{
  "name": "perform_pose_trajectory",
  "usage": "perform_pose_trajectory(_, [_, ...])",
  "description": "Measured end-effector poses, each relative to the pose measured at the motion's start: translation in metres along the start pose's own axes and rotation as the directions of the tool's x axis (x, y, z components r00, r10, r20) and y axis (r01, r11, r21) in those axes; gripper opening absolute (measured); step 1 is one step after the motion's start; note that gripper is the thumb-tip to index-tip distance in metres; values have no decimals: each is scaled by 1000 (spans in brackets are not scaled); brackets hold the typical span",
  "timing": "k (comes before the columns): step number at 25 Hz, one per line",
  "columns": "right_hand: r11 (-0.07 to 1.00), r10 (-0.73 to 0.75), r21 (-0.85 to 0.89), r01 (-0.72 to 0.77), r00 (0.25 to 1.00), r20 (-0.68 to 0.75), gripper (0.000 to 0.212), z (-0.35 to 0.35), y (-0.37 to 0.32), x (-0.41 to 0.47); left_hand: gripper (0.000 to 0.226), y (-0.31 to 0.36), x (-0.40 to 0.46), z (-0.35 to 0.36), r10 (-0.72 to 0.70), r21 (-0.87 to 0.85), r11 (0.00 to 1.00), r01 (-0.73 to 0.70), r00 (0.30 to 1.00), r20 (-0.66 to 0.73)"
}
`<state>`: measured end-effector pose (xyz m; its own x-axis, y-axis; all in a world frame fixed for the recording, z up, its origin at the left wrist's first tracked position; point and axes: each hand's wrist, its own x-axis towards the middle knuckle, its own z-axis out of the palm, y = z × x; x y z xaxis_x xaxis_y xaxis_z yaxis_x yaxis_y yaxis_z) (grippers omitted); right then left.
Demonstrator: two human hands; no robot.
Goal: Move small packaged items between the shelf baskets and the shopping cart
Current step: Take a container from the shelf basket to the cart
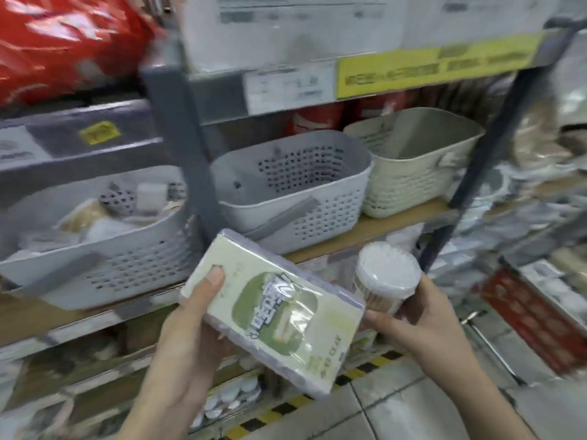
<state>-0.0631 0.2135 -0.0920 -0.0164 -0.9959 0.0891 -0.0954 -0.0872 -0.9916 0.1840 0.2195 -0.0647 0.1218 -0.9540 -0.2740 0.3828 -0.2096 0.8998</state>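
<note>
Pale green plastic-wrapped tissue pack (273, 312), flat and rectangular, gripped in the left hand (187, 328) with the thumb on its top face; round clear tub of cotton swabs (386, 277), white tips up, clasped in the right hand (422, 315) just beside it. Both held below the wooden shelf board (397, 223), which carries a filled grey basket (95, 233), an empty grey basket (292, 188) and an empty cream basket (416, 160). Grey uprights (178, 122) flank the baskets; striped floor tape (317, 395) runs below.

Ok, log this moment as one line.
left hand: holds tissue pack | right hand: holds cotton swab tub | grey basket, cream basket: look empty
</note>
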Motion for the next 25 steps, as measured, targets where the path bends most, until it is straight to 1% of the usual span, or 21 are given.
perform_pose_trajectory(3, [999, 37, 10, -36, 986, -160, 68, -71, 10, -13, 64, -33, 12, 76, -147, -23, 989, 149, 985, 90])
perform_pose_trajectory(4, [998, 54, 25, -50, 977, -207, 67, -98, 12, -20, 57, -47, 16, 106, -210, -23, 976, 215, 970, 125])
perform_pose_trajectory(6, [996, 88, 47, -78, 957, -276, 69, -143, 19, -33, 49, -72, 19, 161, -323, -29, 943, 332, 930, 173])
perform_pose_trajectory(9, [990, 140, 57, -128, 897, -420, 94, -209, 36, -55, 41, -112, 19, 242, -434, -4, 893, 451, 861, 265])
perform_pose_trajectory(10, [987, 162, 70, -146, 871, -465, 98, -229, 42, -61, 40, -124, 19, 264, -459, 20, 880, 475, 837, 300])
perform_pose_trajectory(12, [981, 194, 99, -167, 819, -540, 97, -265, 53, -77, 35, -149, 18, 305, -503, 65, 855, 515, 791, 349])
perform_pose_trajectory(14, [978, 208, 103, -183, 779, -591, 87, -292, 60, -91, 33, -169, 18, 339, -528, 110, 838, 534, 743, 411])
perform_pose_trajectory(16, [970, 235, 111, -215, 732, -640, 80, -315, 68, -102, 37, -186, 18, 370, -574, 193, 809, 556, 673, 467])
perform_pose_trajectory(18, [961, 268, 135, -243, 685, -677, 78, -334, 79, -108, 38, -200, 22, 395, -616, 264, 776, 573, 600, 510])
perform_pose_trajectory(22, [940, 324, 161, -300, 637, -699, 83, -367, 107, -96, 40, -228, 58, 440, -700, 397, 703, 590, 476, 532])
perform_pose_trajectory(25, [917, 368, 181, -356, 582, -725, 79, -395, 133, -69, 40, -254, 99, 484, -747, 491, 658, 571, 414, 520])
